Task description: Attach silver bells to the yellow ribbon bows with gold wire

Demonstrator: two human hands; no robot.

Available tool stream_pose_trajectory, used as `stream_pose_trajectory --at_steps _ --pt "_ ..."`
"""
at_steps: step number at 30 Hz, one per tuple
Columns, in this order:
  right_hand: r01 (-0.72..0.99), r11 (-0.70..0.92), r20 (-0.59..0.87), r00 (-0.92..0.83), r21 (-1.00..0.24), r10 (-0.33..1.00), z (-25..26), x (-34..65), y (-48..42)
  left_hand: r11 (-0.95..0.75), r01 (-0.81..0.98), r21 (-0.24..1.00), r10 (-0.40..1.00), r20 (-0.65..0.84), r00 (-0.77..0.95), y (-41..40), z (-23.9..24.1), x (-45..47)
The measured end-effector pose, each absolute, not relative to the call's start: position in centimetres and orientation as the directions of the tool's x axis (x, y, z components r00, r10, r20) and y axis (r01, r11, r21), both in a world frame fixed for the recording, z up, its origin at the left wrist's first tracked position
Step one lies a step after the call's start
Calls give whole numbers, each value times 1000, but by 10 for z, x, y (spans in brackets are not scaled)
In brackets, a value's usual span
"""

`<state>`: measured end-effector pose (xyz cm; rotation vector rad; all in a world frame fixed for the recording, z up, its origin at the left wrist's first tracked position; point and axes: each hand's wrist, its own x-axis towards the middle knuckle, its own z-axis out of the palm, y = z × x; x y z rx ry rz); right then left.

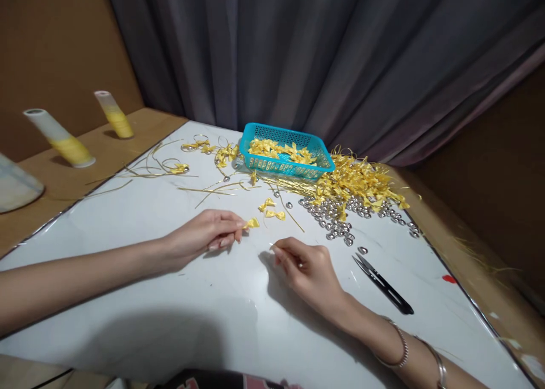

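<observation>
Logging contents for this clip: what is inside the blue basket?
The blue basket holds small yellow ribbon bows piled loosely. Anything beneath the pile, and the basket floor, is covered and cannot be seen.

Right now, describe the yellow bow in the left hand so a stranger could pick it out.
Start at the turquoise basket at the far edge of the white table, then come toward the left hand. The small yellow bow sits pinched at its fingertips, unlike two loose bows lying just beyond.
</observation>
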<state>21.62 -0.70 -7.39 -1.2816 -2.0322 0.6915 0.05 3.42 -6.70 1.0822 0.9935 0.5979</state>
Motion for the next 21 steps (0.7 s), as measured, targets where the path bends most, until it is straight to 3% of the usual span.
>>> stream_pose_trajectory --at_steps 4,8,10,13,15,17,21 --pt "661 435 211 -394 -612 895 -64 235 19 163 294 942 843 -288 454 56 -49 -10" --pt "674 554 269 -487 -489 831 -73 240 51 -92 513 853 855 -197 481 80 -35 -9" --pt "662 544 239 -498 -516 833 -79 239 62 -319 599 735 852 -54 520 101 -25 -3" --pt "654 534 218 -504 -536 836 -82 235 69 -591 751 294 806 188 561 150 -4 11" --pt "653 543 224 -510 -527 831 -82 234 69 -633 772 63 764 210 610 189 9 23" --pt "655 551 228 -515 -517 826 -82 234 67 -653 757 -6 749 140 647 226 16 37" --pt "661 565 227 -530 -494 817 -81 237 61 -624 782 2 775 131 618 277 14 64"
